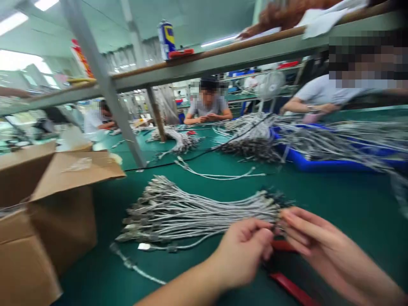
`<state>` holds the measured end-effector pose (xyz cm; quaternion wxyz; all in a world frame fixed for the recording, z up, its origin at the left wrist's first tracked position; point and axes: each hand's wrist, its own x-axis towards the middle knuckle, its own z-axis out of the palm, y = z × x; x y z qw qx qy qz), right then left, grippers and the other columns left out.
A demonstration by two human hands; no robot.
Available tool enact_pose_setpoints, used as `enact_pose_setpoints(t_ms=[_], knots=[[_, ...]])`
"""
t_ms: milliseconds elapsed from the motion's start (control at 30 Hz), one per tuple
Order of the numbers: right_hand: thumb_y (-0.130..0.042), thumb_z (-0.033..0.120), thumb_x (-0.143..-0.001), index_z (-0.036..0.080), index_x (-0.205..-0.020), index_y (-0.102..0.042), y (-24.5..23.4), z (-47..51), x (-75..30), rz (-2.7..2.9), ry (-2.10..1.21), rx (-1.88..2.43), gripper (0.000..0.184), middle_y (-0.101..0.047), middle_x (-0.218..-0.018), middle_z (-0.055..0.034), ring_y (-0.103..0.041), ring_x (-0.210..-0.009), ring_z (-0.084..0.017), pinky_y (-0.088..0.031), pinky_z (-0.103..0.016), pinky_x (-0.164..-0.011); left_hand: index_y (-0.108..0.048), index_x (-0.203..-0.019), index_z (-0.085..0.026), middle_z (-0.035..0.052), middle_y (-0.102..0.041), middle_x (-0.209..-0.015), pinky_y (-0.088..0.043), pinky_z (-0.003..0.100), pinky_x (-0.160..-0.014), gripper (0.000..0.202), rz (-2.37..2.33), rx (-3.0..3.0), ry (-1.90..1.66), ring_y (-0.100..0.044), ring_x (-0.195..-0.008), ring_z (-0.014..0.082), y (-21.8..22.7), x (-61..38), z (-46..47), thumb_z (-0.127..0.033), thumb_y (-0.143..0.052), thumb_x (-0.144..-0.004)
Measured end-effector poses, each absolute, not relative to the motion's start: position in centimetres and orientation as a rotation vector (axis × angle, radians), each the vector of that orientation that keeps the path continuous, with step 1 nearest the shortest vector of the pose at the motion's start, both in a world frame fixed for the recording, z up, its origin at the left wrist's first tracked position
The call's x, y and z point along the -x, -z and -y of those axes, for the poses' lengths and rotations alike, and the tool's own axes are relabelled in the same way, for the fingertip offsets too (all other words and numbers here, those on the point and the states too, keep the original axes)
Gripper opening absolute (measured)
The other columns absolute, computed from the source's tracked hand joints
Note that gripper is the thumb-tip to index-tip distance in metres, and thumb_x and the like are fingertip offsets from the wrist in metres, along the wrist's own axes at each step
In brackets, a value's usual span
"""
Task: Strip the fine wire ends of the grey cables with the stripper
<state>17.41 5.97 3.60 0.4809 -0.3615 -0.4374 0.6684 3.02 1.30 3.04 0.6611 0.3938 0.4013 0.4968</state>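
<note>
My left hand (244,253) is closed in a pinch at the right end of a bundle of grey-white cables (197,212). One cable (199,244) with a white tag runs along the near side of the bundle into that hand. Facing it, my right hand (314,233) pinches at the same spot, thumb and fingers together around the cable's end. Fingers and blur hide the exact tip. Below both hands lies a tool with red handles (291,289), its head hidden. Another loose cable (140,270) passes under my left forearm.
An open cardboard box (66,221) stands at the left. Behind the bundle lie a few loose cables (219,175) and a black cord. A blue tray (306,163) heaped with cables is at right. A shelf beam (204,70) crosses overhead. Co-workers sit across the green table.
</note>
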Motion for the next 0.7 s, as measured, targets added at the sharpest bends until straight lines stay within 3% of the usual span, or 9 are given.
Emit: enact_pose_setpoints(t_ms=[33, 100, 233, 333, 500, 600, 700], knots=[[-0.09, 0.034, -0.059, 0.018, -0.065, -0.067, -3.8, -5.9, -17.9, 1.034, -1.679, 0.93, 0.028, -0.046, -0.056, 0.0014, -0.037, -0.045, -0.011, -0.036, -0.025, -0.041, -0.062, -0.095, -0.011, -0.0084, -0.043, -0.05, -0.021, 0.02, -0.044, 0.051, -0.9, -0.907, -1.124, -0.029, -0.041, 0.0047, -2.9, -2.7, -1.3, -0.056, -0.07, -0.072], [-0.088, 0.038, -0.062, 0.017, -0.063, -0.065, -4.1, -5.9, -18.2, 1.033, -1.715, 0.939, 0.032, -0.039, -0.052, 0.0048, -0.031, -0.045, -0.008, -0.028, -0.022, -0.04, -0.062, -0.103, -0.01, -0.0082, -0.043, -0.051, -0.019, 0.02, -0.043, 0.056, -0.901, -0.894, -1.1, -0.027, -0.042, 0.0048, -2.7, -2.1, -1.4, -0.055, -0.071, -0.072], [-0.079, 0.043, -0.077, 0.018, -0.07, -0.063, -3.8, -5.7, -17.8, 1.249, -1.468, 0.901, 0.031, -0.041, -0.05, 0.0052, -0.035, -0.046, -0.009, -0.029, -0.022, -0.045, -0.062, -0.117, -0.009, -0.0082, -0.04, -0.052, -0.018, 0.021, -0.043, 0.059, -0.875, -0.944, -1.063, -0.024, -0.042, 0.005, -2.7, -1.8, -1.1, -0.052, -0.068, -0.077], [-0.077, 0.043, -0.078, 0.018, -0.071, -0.062, -3.3, -5.5, -17.5, 1.204, -1.555, 0.885, 0.031, -0.039, -0.049, 0.0068, -0.034, -0.044, -0.009, -0.028, -0.022, -0.044, -0.062, -0.124, -0.013, -0.0079, -0.038, -0.054, -0.021, 0.021, -0.046, 0.053, -0.851, -1.005, -1.068, -0.025, -0.044, 0.0058, -2.5, -1.7, -1.0, -0.047, -0.064, -0.084], [-0.074, 0.043, -0.081, 0.018, -0.07, -0.063, -2.0, -5.5, -17.3, 1.308, -1.47, 0.909, 0.03, -0.041, -0.046, 0.0072, -0.037, -0.042, -0.009, -0.034, -0.024, -0.046, -0.073, -0.106, -0.018, 0.0014, -0.059, -0.073, -0.038, 0.024, -0.066, 0.026, -0.905, -1.333, -1.133, -0.048, -0.068, 0.0129, -2.2, -1.6, -1.1, -0.029, -0.053, -0.093], [-0.073, 0.04, -0.083, 0.017, -0.071, -0.066, -1.6, -5.4, -17.2, 1.406, -1.368, 0.923, 0.027, -0.048, -0.052, 0.0048, -0.041, -0.044, -0.009, -0.037, -0.025, -0.048, -0.076, -0.091, -0.019, 0.0027, -0.063, -0.077, -0.04, 0.026, -0.073, 0.028, -1.042, -1.508, -1.172, -0.053, -0.075, 0.016, -2.2, -1.7, -1.0, -0.023, -0.048, -0.095], [-0.072, 0.039, -0.083, 0.017, -0.072, -0.068, -1.7, -5.3, -17.1, 1.445, -1.345, 0.93, 0.025, -0.05, -0.055, 0.0034, -0.044, -0.045, -0.011, -0.037, -0.025, -0.047, -0.074, -0.09, -0.019, 0.0031, -0.063, -0.078, -0.041, 0.026, -0.075, 0.025, -1.138, -1.554, -1.224, -0.056, -0.078, 0.0171, -2.0, -1.7, -1.0, -0.021, -0.049, -0.094]])
